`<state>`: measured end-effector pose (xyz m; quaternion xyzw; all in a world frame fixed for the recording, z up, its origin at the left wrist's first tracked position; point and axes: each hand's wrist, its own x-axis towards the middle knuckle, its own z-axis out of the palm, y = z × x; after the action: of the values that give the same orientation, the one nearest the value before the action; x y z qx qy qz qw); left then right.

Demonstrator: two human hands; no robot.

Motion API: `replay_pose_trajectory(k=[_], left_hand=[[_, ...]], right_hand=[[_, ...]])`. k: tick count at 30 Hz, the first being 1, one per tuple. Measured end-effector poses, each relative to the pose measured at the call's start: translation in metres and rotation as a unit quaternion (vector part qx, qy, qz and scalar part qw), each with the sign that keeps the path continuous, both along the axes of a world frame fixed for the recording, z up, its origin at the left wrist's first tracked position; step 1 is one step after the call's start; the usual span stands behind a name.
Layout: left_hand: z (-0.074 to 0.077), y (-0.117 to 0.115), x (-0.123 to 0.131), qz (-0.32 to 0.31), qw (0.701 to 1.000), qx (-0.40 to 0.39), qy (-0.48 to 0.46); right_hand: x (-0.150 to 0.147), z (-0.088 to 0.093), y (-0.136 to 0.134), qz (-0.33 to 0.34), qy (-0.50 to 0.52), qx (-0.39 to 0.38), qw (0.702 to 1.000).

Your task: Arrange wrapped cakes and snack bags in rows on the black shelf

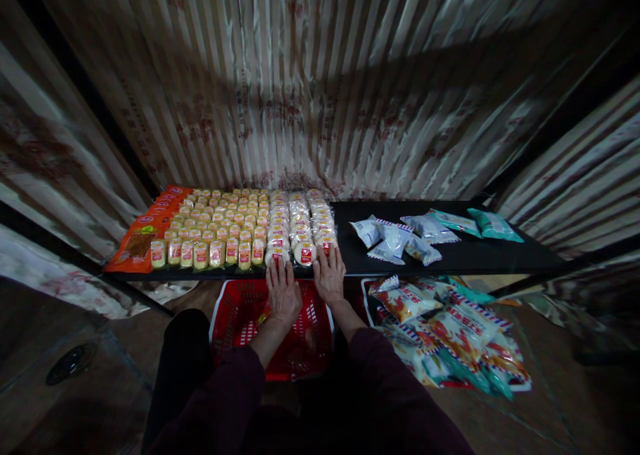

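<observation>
— Where are the arms?
— Both reach forward in dark sleeves, bare from the wrists on.
— And the left grip (283, 289)?
— Open and flat, palm down, fingers straight and pointing ahead.
— The right grip (330, 273)?
— Same pose, just beside the left and slightly further forward.

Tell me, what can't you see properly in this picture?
1. Head view: the print on the yellow packets is too small and blurred to read.
2. Head view: the inside of the red basket is partly covered by the left hand and the right hand.
3. Head view: whatever holds the snack bags below the shelf is buried under them.
</observation>
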<state>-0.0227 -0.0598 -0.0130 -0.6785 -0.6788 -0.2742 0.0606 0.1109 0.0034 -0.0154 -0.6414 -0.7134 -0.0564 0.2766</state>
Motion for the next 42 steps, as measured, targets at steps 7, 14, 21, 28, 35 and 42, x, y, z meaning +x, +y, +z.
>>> replay_pose_trajectory(k=[7, 14, 21, 28, 35, 42], left_hand=[[0.003, 0.010, -0.005, -0.021, 1.000, 0.000, 0.005], [0.003, 0.019, -0.007, -0.029, 1.000, 0.006, 0.002], [0.001, 0.018, -0.008, -0.040, 0.999, 0.021, 0.013], [-0.003, 0.017, -0.010, -0.054, 0.998, 0.037, 0.013], [-0.005, 0.014, -0.012, -0.070, 0.997, 0.040, 0.013], [-0.009, -0.013, -0.025, -0.117, 0.992, 0.044, 0.008]], right_hand=[[0.002, 0.000, 0.002, -0.002, 0.009, 0.003, 1.000], [0.003, -0.002, 0.004, 0.002, 0.011, 0.004, 1.000], [0.004, 0.004, 0.002, 0.006, -0.010, 0.000, 1.000], [0.008, 0.004, 0.000, 0.003, -0.013, 0.014, 1.000], [0.007, 0.008, -0.016, 0.033, 0.015, 0.039, 0.999], [-0.001, -0.006, -0.059, 0.086, 0.083, 0.056, 0.991]])
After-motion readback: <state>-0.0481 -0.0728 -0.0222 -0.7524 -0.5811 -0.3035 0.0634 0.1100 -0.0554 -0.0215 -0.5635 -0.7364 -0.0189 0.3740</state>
